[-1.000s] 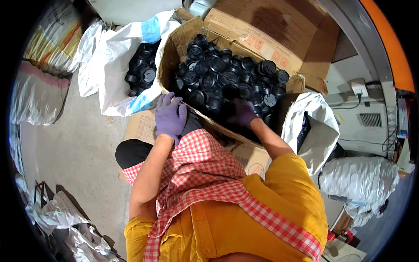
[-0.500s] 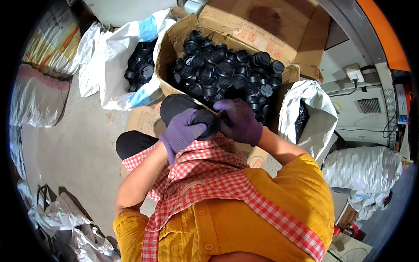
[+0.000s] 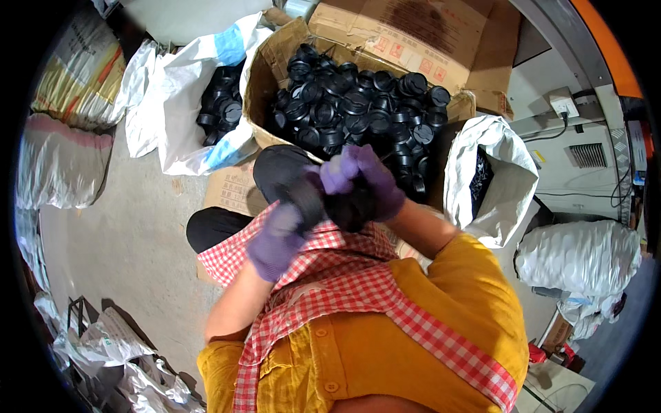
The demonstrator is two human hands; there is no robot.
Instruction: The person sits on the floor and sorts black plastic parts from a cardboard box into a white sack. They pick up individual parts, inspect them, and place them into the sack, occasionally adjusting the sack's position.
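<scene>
Both of my hands wear purple gloves and meet above my lap, at the near side of an open cardboard box. The box holds a heap of black round plastic caps. My left hand, smeared by motion, is closed around a black round cap. My right hand has its fingers curled together beside that cap. Another black round piece shows just under the right hand's fingers, partly in shadow, and its exact shape is hard to make out.
Left of the box stands a white sack with more black caps inside. On the right, another open white sack holds dark small pieces. Stuffed sacks line the far left, and a full white bag lies at right.
My left hand has moved down and tilted the black cap it holds. The right hand has shifted slightly left and turned, its fingers now curled above a black piece.
</scene>
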